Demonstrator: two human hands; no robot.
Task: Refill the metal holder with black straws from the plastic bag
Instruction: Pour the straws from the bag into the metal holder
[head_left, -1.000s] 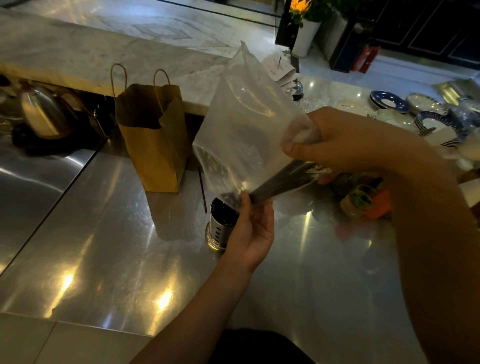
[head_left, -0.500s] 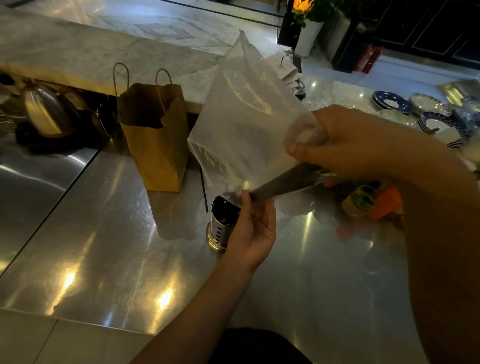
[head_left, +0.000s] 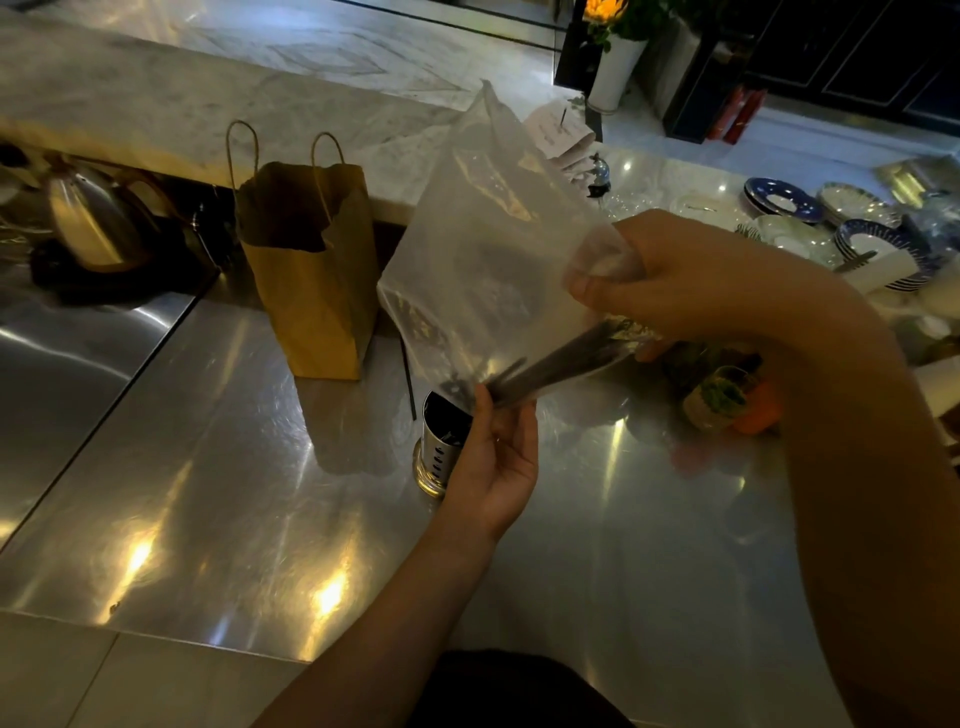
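Clear plastic bag (head_left: 483, 249) held up mid-frame, black straws (head_left: 561, 364) slanting along its lower edge. The right hand (head_left: 701, 280) grips it with curled fingers. The left hand (head_left: 493, 457) pinches its lower end just above the metal holder (head_left: 439, 447), which stands on the steel surface (head_left: 234, 467).

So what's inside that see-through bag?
A bunch of black straws lies slanted along the bottom edge of the bag. Their top ends are hidden under the right hand gripping the bag, and the left hand covers the lower tips.
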